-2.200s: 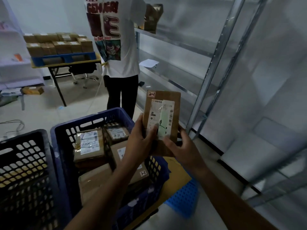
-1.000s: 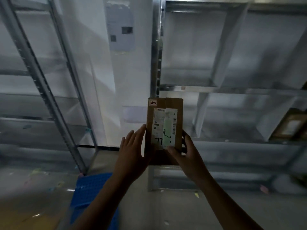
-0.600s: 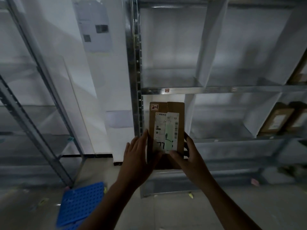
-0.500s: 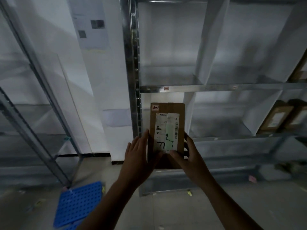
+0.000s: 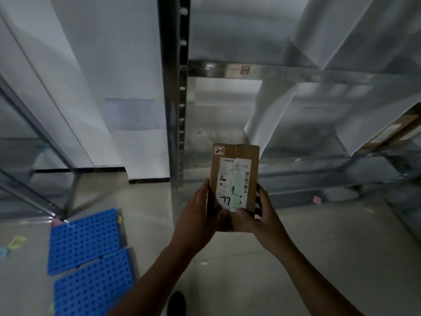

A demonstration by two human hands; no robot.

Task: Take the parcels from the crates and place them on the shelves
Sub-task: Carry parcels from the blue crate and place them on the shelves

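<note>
A small brown cardboard parcel with a white and green shipping label and a "2-1" sticker stands upright in both my hands. My left hand grips its left edge and my right hand grips its lower right corner. The parcel is held in front of the lower compartment of a metal shelf unit, whose shelf edge carries a small red tag. White dividers split the shelves into compartments. Another brown parcel leans in a compartment at the far right.
A metal upright post stands just left of the parcel. Two blue perforated plastic panels lie on the floor at lower left. A second metal rack frame stands at the left. Small coloured paper scraps dot the floor.
I have turned from the crates to the shelf unit and come closer to it. The view has tilted down; the parcel stays held in both hands.
</note>
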